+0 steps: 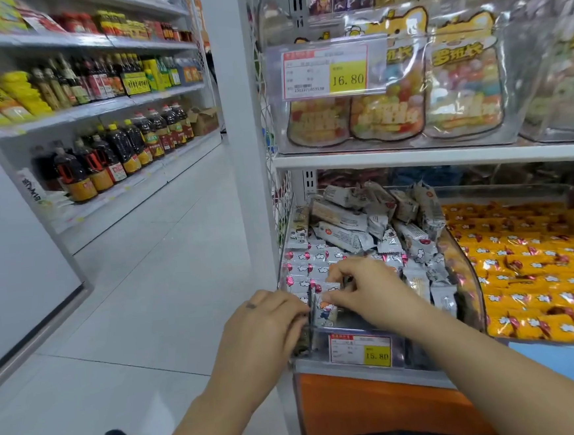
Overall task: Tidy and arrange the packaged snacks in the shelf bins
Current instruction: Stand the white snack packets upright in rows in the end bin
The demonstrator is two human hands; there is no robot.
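A clear plastic bin (pixel 468 271) on the lower shelf holds several small white snack packets (pixel 345 236), neat rows at its left and a loose heap at its back. My left hand (pixel 263 325) rests against the bin's front left corner, fingers curled at the edge. My right hand (pixel 363 287) reaches into the bin's front and pinches a white packet with a cartoon figure (pixel 324 312). Whether my left hand holds a packet is hidden by the bin wall.
To the right, a second bin holds rows of orange packets (pixel 530 267). A price tag reading 15.80 (pixel 361 348) hangs on the bin front. The shelf above carries clear bags of sweets (pixel 386 106). Bottle shelves (pixel 112 152) line the aisle at left, across open floor.
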